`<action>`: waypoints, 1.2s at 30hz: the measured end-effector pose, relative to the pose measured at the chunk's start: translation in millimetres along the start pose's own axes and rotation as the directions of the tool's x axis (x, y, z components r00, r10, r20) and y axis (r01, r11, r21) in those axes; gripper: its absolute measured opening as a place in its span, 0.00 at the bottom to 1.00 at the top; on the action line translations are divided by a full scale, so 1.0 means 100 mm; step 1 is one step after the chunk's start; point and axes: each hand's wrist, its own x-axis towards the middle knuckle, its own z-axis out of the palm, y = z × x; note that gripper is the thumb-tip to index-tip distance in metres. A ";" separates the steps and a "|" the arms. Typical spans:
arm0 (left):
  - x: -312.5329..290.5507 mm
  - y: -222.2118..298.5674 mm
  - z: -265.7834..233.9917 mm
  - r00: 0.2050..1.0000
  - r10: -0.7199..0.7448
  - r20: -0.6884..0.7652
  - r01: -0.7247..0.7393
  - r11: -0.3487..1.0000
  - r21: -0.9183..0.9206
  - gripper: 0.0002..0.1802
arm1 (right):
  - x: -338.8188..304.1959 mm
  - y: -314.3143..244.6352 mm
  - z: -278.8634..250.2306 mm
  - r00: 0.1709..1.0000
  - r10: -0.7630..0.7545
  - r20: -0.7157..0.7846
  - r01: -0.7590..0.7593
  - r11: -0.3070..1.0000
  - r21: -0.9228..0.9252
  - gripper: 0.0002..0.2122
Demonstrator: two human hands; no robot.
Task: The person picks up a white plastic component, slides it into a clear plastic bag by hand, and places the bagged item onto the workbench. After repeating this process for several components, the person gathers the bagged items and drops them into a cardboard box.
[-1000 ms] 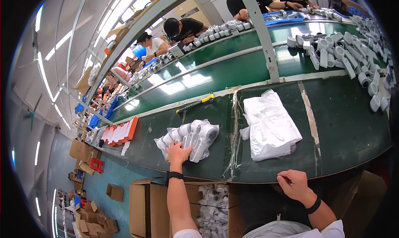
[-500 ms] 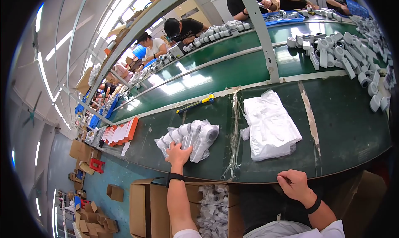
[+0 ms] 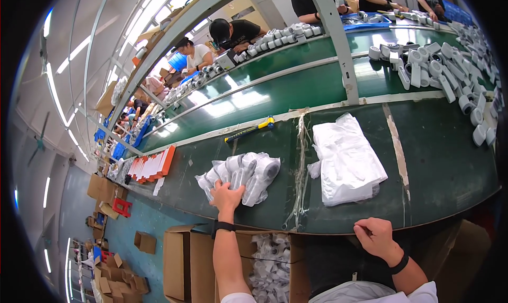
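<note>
My left hand (image 3: 227,198) lies on a row of bagged grey-white plastic parts (image 3: 239,170), each with a round barrel end and a handle. Its fingers are spread over the clear plastic and touch the near side of the row. My right hand (image 3: 374,234) rests by the near edge of the dark green table, fingers curled in and nothing visible in them. Between and beyond the hands lies a stack of white plastic bags (image 3: 349,163), apart from both. A hammer (image 3: 250,129) with a yellow and black handle lies behind the bagged parts.
Below the table edge stands an open cardboard box (image 3: 177,266) of bagged parts (image 3: 270,268). Orange-edged papers (image 3: 153,165) lie at left. A metal post (image 3: 338,54) rises beyond the table. Loose parts (image 3: 450,70) pile up at far right. Several people work across the green conveyor (image 3: 254,99).
My hands and the things on the table hold their places; the view has shifted very slightly. Across the conveyor, one person at the top has moved their hands.
</note>
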 end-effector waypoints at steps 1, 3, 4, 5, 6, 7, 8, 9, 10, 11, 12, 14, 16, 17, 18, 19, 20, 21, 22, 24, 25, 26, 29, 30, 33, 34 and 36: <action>0.00 0.00 0.00 1.000 -0.001 0.002 0.001 1.000 0.000 0.32 | 0.00 0.00 0.00 1.000 0.000 -0.002 0.000 1.000 0.000 0.02; 0.00 0.00 -0.01 1.000 0.008 -0.002 -0.008 1.000 -0.002 0.32 | 0.00 0.00 0.01 1.000 -0.003 -0.004 0.003 1.000 0.000 0.02; 0.00 -0.01 -0.01 1.000 0.008 -0.002 -0.008 1.000 -0.001 0.32 | 0.00 0.01 0.01 1.000 -0.007 -0.006 0.007 1.000 0.001 0.02; 0.00 -0.03 -0.01 1.000 0.011 -0.016 -0.011 1.000 -0.010 0.32 | 0.01 0.00 0.01 1.000 -0.007 -0.007 0.007 1.000 0.001 0.02; 0.00 -0.04 -0.01 1.000 0.014 -0.028 -0.015 1.000 -0.018 0.31 | 0.01 -0.01 0.01 1.000 -0.010 -0.008 0.010 1.000 0.004 0.02; 0.00 -0.05 0.00 1.000 0.015 -0.027 -0.016 1.000 -0.019 0.31 | 0.02 -0.01 0.01 1.000 -0.014 -0.009 0.014 1.000 0.007 0.02; 0.00 -0.06 0.00 0.998 0.027 -0.050 -0.028 1.000 -0.009 0.31 | 0.02 -0.01 0.01 1.000 -0.013 -0.009 0.013 1.000 0.006 0.02; -0.01 -0.07 0.00 0.997 0.038 -0.073 -0.038 0.999 0.001 0.31 | 0.02 -0.01 0.01 1.000 -0.015 -0.010 0.015 1.000 0.006 0.02; -0.02 -0.07 0.00 0.997 0.036 -0.073 -0.036 0.999 0.001 0.31 | 0.02 -0.01 0.01 1.000 -0.016 -0.010 0.016 1.000 0.007 0.02; -0.04 -0.08 -0.01 0.994 0.050 -0.099 -0.048 0.999 0.015 0.31 | 0.01 -0.02 0.01 1.000 -0.016 -0.008 0.016 1.000 0.008 0.02; -0.06 -0.08 -0.03 0.990 0.063 -0.125 -0.060 0.998 0.028 0.31 | 0.01 -0.02 0.00 1.000 -0.011 -0.010 0.011 1.000 0.005 0.02; -0.08 -0.13 -0.06 0.986 0.063 -0.156 -0.057 0.998 0.041 0.32 | 0.00 -0.03 -0.01 1.000 -0.006 -0.007 0.006 1.000 0.002 0.02; -0.09 -0.21 -0.06 0.981 0.062 -0.183 -0.052 0.997 0.056 0.32 | -0.01 -0.04 -0.01 1.000 -0.002 -0.011 0.002 1.000 0.001 0.02; -0.11 -0.28 -0.06 0.975 0.043 -0.219 -0.039 0.999 0.021 0.33 | -0.02 -0.04 -0.02 1.000 0.000 -0.003 0.000 1.000 0.002 0.02; -0.11 -0.33 -0.08 0.967 0.023 -0.255 -0.028 0.999 -0.016 0.34 | -0.02 -0.03 -0.02 1.000 0.006 -0.002 -0.006 1.000 0.006 0.02; -0.12 -0.40 -0.10 0.968 0.014 -0.249 -0.019 1.000 -0.016 0.34 | -0.01 -0.03 -0.02 1.000 0.013 0.002 -0.013 1.000 0.011 0.02; -0.15 -0.49 -0.14 0.953 -0.007 -0.304 -0.007 0.999 -0.044 0.35 | 0.00 -0.01 0.00 1.000 0.014 0.015 -0.014 1.000 0.012 0.02; -0.21 -0.57 -0.16 0.938 -0.027 -0.346 0.002 0.997 -0.073 0.36 | -0.01 0.00 0.00 1.000 0.014 0.003 -0.014 1.000 0.004 0.02; -0.25 -0.68 -0.23 0.934 -0.056 -0.353 0.022 0.995 -0.100 0.38 | -0.01 0.00 0.01 1.000 0.010 -0.001 -0.010 1.000 0.007 0.02; -0.40 -0.96 -0.31 0.914 -0.087 -0.397 0.028 0.988 -0.152 0.37 | 0.01 -0.03 0.00 0.999 0.038 0.027 -0.038 0.999 0.008 0.02; -0.50 -1.11 -0.34 0.886 -0.101 -0.453 0.005 0.978 -0.208 0.37 | 0.01 -0.04 0.01 0.998 0.060 0.028 -0.060 0.998 0.001 0.02; -0.64 -1.28 -0.39 0.890 -0.124 -0.440 0.040 0.980 -0.195 0.37 | -0.01 -0.01 0.03 0.996 0.068 0.051 -0.068 0.998 -0.002 0.02; -1.13 -1.58 -0.41 0.861 -0.221 -0.459 0.049 0.933 -0.357 0.35 | -0.03 0.03 0.00 0.994 0.097 0.044 -0.096 0.995 -0.015 0.02; -1.38 -1.67 -0.46 0.843 -0.247 -0.477 0.080 0.936 -0.344 0.35 | -0.03 0.03 0.01 0.992 0.106 0.061 -0.106 0.994 -0.008 0.03; -2.10 -2.12 -0.39 0.803 -0.349 -0.483 0.162 0.908 -0.387 0.34 | -0.02 0.01 0.07 0.992 0.091 0.089 -0.089 0.996 -0.028 0.02; -2.32 -2.24 -0.35 0.789 -0.399 -0.467 0.176 0.875 -0.450 0.34 | -0.05 0.02 0.08 0.986 0.134 0.096 -0.133 0.991 -0.022 0.02; -2.66 -2.34 -0.18 0.765 -0.486 -0.423 0.300 0.850 -0.434 0.33 | -0.06 0.00 0.08 0.984 0.158 0.078 -0.157 0.987 -0.022 0.02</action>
